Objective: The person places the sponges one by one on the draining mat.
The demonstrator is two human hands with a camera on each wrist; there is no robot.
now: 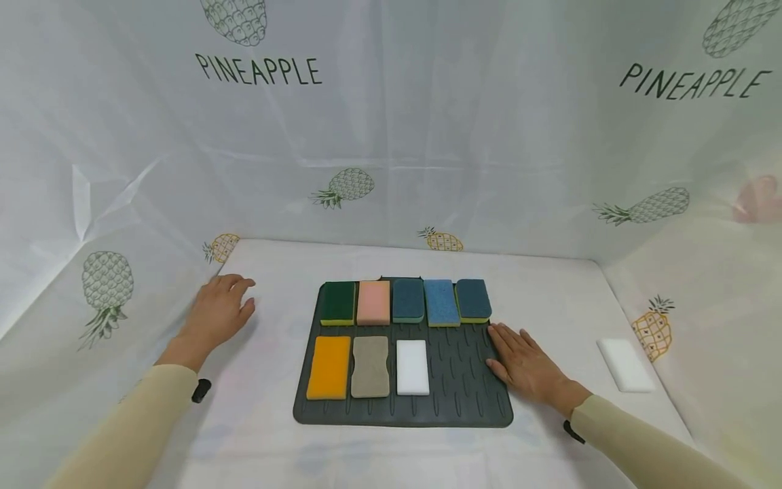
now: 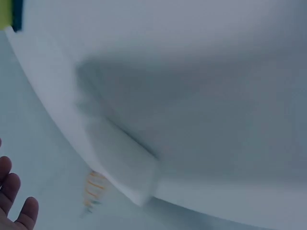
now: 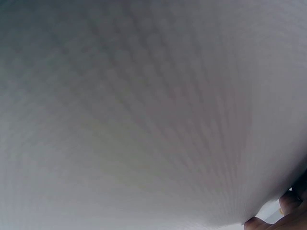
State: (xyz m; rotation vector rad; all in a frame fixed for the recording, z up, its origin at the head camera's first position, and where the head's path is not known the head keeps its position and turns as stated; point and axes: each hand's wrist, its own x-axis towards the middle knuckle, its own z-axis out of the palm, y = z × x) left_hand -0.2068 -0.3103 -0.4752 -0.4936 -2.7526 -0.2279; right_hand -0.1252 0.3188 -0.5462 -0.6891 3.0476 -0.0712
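Observation:
A dark ridged mat [image 1: 470, 370] lies on the white-covered table with two rows of sponges. The back row has a dark green sponge [image 1: 338, 302], a pink sponge [image 1: 373, 301], a dark teal sponge [image 1: 408, 299], a light blue sponge [image 1: 442, 301] and a navy sponge [image 1: 473, 299]. In front sit an orange sponge [image 1: 329, 367], a wavy-sided taupe sponge [image 1: 370, 367] and a white sponge [image 1: 413, 367]. My right hand [image 1: 528, 363], fingers extended, touches the mat's right edge. My left hand [image 1: 216, 309], holding nothing, is left of the mat with fingers loosely bent.
Another white sponge [image 1: 626, 365] lies on the table to the right, beyond my right hand. White pineapple-printed cloth [image 1: 489, 149] rises at the back and both sides. A blurred white raised shape [image 2: 124, 160] appears in the left wrist view.

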